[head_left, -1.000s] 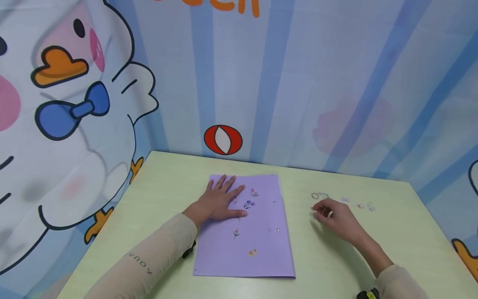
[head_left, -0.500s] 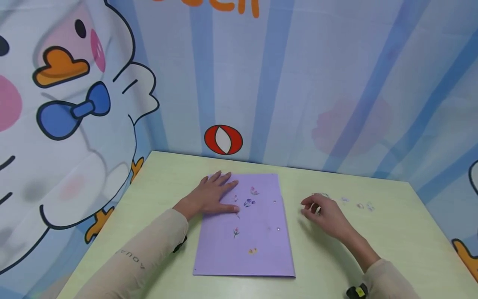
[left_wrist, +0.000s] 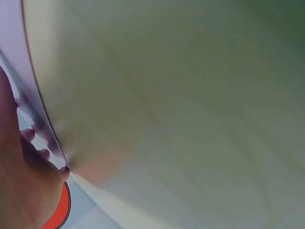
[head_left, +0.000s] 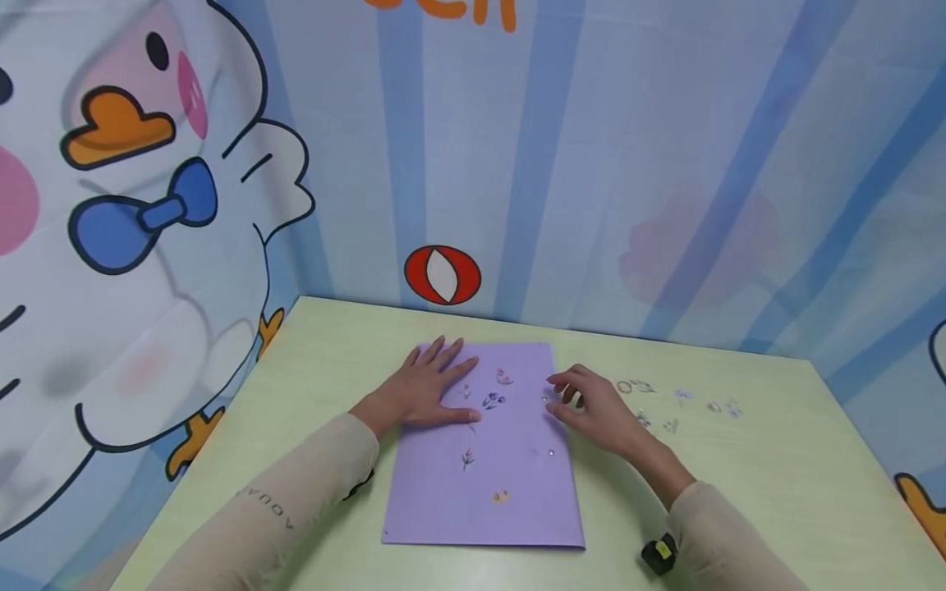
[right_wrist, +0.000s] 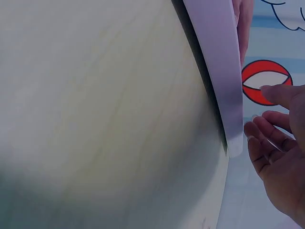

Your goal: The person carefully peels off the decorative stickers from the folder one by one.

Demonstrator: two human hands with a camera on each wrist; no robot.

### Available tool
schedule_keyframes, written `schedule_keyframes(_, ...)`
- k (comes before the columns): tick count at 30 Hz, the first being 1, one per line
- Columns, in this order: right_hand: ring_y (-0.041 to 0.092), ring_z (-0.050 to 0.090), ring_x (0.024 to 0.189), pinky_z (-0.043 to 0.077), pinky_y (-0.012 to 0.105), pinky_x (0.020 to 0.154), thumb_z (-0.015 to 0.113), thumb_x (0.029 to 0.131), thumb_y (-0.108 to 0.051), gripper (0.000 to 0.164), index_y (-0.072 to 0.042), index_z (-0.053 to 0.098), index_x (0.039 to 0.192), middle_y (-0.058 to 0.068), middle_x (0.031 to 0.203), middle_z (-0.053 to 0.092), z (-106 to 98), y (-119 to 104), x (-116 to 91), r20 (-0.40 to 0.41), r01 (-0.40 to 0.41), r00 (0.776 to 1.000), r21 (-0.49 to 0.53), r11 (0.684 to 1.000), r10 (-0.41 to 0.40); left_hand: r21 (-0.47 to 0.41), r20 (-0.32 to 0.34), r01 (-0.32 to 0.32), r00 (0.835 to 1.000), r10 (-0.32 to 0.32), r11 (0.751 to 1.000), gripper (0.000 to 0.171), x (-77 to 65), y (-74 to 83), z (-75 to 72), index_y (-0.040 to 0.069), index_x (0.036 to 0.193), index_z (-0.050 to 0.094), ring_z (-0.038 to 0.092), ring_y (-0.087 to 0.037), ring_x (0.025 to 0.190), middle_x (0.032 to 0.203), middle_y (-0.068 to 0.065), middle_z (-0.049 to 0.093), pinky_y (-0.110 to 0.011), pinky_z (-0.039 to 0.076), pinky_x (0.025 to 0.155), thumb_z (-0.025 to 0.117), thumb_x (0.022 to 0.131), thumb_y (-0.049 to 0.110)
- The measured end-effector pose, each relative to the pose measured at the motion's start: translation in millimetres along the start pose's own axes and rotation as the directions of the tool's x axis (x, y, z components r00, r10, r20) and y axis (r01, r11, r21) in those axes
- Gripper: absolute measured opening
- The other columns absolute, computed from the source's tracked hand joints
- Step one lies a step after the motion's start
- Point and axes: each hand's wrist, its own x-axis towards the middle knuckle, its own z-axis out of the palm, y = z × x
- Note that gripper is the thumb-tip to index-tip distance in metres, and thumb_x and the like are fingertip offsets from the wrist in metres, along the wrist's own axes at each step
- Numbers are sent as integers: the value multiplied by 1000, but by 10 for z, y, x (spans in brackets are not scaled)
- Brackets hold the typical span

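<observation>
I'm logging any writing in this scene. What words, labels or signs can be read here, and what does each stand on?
"AQUA": on the left sleeve, in small dark letters.
Orange letters on the wall backdrop: cut off by the top edge, not readable.
Red-and-white oval sign on the backdrop: a symbol only, no words.
Stickers on the purple sheet and the table: small pictures, too small to show any text.

Bright, even light; blurred wrist views

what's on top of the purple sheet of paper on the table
On the purple sheet of paper lie small flower stickers and tiny shiny dots. The left hand rests flat on its upper left part; the right hand reaches over its right edge. Anything beneath the palms is hidden.
</observation>
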Motion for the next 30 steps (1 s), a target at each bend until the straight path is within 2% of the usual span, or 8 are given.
schedule_keyframes(3, 25, 66, 94, 59, 44, 80, 80, 95, -12, 36, 4, 71, 127, 11, 108, 68, 56, -35, 113, 17, 38, 999, 6, 999, -38, 15, 7, 4, 1000, -5, 1000, 102, 1, 0, 14, 31, 171, 21, 3, -38, 163, 179, -7, 9, -63, 8, 128, 40, 90, 90)
schedule_keyframes(8, 27, 66, 95, 58, 42, 82, 80, 95, -13, 38, 5, 71, 127, 13, 107, 67, 153, -48, 290, 43, 85, 995, -12, 996, -84, 24, 18, 5, 1000, -6, 1000, 102, -7, 5, 16, 30, 171, 23, 5, -40, 163, 178, -9, 11, -65, 8, 127, 41, 90, 90)
schedule_keyframes(16, 26, 67, 100, 56, 45, 90, 79, 94, -13, 39, 4, 71, 128, 12, 110, 67, 257, -81, 523, 104, 82, 992, -67, 994, -75, 27, 27, 17, 999, -18, 999, 103, -13, 24, 2, 30, 171, 24, 6, -40, 163, 178, -8, 11, -65, 10, 127, 41, 89, 91)
schedule_keyframes(24, 19, 60, 86, 52, 38, 78, 79, 93, -11, 33, 0, 75, 124, 9, 101, 66, 341, -27, 691, 136, 80, 988, -88, 993, -68, 36, 28, 24, 999, -25, 999, 103, -20, 43, -21, 30, 170, 25, 7, -41, 163, 178, -9, 12, -66, 11, 127, 42, 89, 91)
schedule_keyframes(30, 14, 58, 81, 50, 33, 74, 78, 96, -15, 25, -6, 78, 120, 6, 99, 67, 404, -10, 778, 155, 61, 987, -92, 994, -47, 35, 17, 19, 1000, -20, 999, 103, -29, 53, -23, 29, 170, 26, 9, -41, 162, 178, -10, 14, -67, 12, 126, 43, 89, 90)
